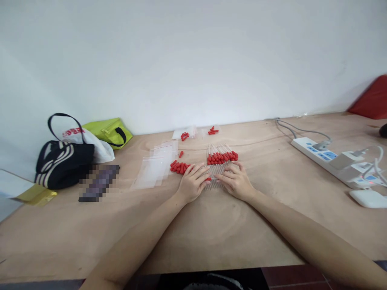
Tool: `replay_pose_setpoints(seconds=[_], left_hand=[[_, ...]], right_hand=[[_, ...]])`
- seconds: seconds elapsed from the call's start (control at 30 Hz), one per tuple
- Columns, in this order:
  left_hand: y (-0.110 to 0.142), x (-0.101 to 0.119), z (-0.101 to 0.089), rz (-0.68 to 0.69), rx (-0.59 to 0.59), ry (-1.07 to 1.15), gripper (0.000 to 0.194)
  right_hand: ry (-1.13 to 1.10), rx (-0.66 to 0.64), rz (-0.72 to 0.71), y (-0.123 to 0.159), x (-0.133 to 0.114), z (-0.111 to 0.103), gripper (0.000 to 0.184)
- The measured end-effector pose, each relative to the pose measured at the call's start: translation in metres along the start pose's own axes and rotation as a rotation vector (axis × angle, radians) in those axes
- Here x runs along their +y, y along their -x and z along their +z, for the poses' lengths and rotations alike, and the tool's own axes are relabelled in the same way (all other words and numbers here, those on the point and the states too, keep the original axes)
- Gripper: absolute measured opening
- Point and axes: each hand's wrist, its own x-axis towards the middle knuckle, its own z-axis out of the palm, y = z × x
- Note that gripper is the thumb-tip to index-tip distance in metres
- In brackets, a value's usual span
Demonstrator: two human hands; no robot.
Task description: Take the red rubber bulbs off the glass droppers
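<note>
My left hand [192,183] is closed, its thumb and fingertips pinching a small red rubber bulb [208,179]. Facing it, my right hand [237,180] is closed too, with its fingertips at a thin clear glass tube that points toward the bulb. Whether tube and bulb touch is too small to tell. Under and between both hands lies a row of bare clear tubes [213,171]. Just beyond them is a row of tubes with red bulbs on their near ends [222,157]. A pile of loose red bulbs [179,166] sits beside my left hand, partly covered by it.
Flat clear zip bags [154,167] lie left of the pile. Farther back, two small bags hold red bulbs [184,136]. A power strip [320,153] with chargers and cables stands right. A black handbag [65,161], a yellow-green bag [105,129] and a blurred-out flat object [99,183] occupy the left.
</note>
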Motion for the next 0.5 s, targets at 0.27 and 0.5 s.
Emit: replay_pose_setpoints(seconds=[0.27, 0.5], left_hand=[[0.0048, 0.0003, 0.0006, -0.016, 0.022, 0.000, 0.018], [0.0062, 0.0008, -0.0001, -0.013, 0.050, 0.005, 0.018]], right_hand=[[0.054, 0.079, -0.038, 0.0052, -0.0006, 0.0005, 0.013], [0.060, 0.063, -0.028, 0.0061, -0.0022, -0.0001, 0.014]])
